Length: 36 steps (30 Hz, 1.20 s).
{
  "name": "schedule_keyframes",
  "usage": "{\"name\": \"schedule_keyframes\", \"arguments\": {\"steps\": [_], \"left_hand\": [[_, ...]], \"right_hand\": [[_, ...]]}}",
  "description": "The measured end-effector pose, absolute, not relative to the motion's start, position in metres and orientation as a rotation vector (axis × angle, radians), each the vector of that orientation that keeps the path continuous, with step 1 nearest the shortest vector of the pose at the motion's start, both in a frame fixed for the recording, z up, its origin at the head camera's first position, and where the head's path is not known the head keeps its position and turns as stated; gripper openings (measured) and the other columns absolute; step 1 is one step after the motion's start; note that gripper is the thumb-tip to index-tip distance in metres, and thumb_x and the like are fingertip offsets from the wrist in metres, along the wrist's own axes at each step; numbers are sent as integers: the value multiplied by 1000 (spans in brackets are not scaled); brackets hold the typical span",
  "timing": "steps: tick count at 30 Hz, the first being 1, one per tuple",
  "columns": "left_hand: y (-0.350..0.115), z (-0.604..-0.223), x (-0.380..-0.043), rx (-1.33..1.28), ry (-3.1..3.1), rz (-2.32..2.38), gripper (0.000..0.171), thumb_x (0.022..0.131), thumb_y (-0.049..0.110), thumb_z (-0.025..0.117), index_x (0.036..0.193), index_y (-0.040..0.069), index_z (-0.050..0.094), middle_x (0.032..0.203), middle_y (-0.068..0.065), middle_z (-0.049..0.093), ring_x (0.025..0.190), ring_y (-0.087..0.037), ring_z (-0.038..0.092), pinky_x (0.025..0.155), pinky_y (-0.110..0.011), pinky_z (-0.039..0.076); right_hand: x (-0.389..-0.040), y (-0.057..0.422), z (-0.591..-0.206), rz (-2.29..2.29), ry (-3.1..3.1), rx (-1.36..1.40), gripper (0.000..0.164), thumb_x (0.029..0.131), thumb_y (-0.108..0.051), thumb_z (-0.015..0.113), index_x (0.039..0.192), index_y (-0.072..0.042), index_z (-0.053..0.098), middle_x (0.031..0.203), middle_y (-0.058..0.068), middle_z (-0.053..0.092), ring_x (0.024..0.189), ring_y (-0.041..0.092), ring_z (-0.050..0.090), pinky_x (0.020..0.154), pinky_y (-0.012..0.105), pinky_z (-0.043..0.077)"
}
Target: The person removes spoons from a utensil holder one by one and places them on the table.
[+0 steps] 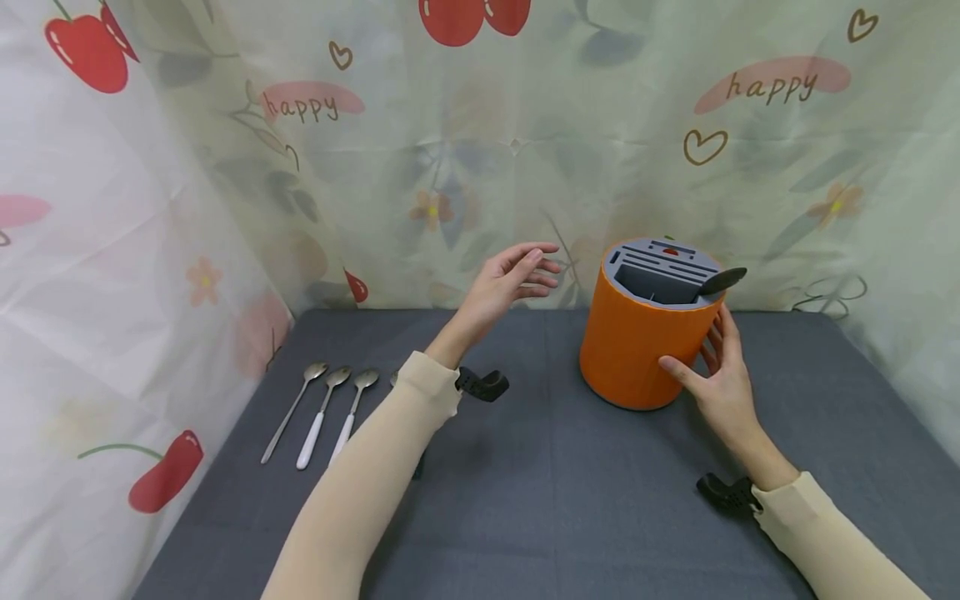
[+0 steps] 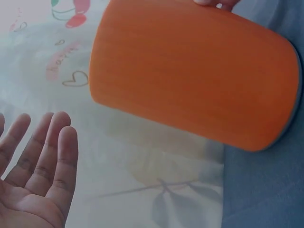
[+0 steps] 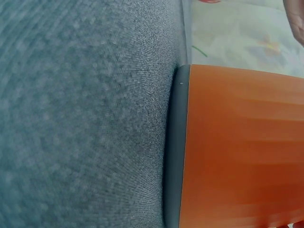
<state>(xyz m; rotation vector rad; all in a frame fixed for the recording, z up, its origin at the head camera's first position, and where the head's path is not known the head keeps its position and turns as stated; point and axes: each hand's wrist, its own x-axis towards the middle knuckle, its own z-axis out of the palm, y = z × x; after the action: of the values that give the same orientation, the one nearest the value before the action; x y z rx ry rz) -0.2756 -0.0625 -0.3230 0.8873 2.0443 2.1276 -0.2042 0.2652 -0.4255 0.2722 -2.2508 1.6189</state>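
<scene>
An orange cylindrical utensil holder (image 1: 637, 350) with a grey slotted top stands on the table. A dark utensil (image 1: 723, 281) with a rounded, spoon-like end sticks out at its right rim. My right hand (image 1: 723, 383) holds the holder's right side, thumb at the front and fingers round toward the back. In the left wrist view, fingertips show at the edge of the holder (image 2: 190, 71). Left of the holder, my left hand (image 1: 517, 273) is raised in the air, fingers extended and apart from it. The right wrist view shows the grey base of the holder (image 3: 237, 152) on the cloth.
Several spoons (image 1: 318, 421) lie side by side at the left of the grey tablecloth (image 1: 540, 508); my left forearm partly covers some. A patterned curtain (image 1: 510, 167) hangs behind the table and along its left side.
</scene>
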Motion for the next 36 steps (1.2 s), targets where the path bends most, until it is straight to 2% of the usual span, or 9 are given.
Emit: {"name": "schedule_keyframes", "arguments": {"steps": [6,12,20,29,36], "left_hand": [[-46,-317,-275,957,2012,2111,37,113,23,49,142,3,60,127,-25,65,117,-49,62,98,-40,57],[-31,-311,-273,1004,1999,2091,37,113,20,49,143,1,59,126,-25,65,113,-42,66,97,-39,57],[-12,-299,-270,1080,2011,2068,36,112,19,50,142,0,60,127,-29,63,109,-33,69,98,-43,57],[0,-292,-267,1121,1969,2068,37,113,16,48,142,-3,58,129,-32,62,113,-48,64,95,-36,58],[11,-285,-267,1142,1988,2041,36,113,15,48,142,-2,59,130,-30,62,113,-46,65,95,-33,58]], "right_hand": [[-204,265,-425,1615,-2251,272,103,96,-10,76,167,-37,6,173,2,14,157,33,20,127,51,18],[-204,264,-425,1623,-2245,275,103,96,-9,76,168,-34,6,173,4,14,157,34,20,127,50,18],[-203,264,-424,1623,-2257,267,102,97,-11,75,167,-37,6,173,2,15,157,32,20,127,51,18],[-204,264,-426,1619,-2246,279,101,97,-12,75,167,-36,7,173,3,15,157,34,20,127,54,17],[-205,266,-427,1620,-2249,284,100,98,-11,74,167,-36,6,173,3,14,157,34,20,127,54,17]]}}
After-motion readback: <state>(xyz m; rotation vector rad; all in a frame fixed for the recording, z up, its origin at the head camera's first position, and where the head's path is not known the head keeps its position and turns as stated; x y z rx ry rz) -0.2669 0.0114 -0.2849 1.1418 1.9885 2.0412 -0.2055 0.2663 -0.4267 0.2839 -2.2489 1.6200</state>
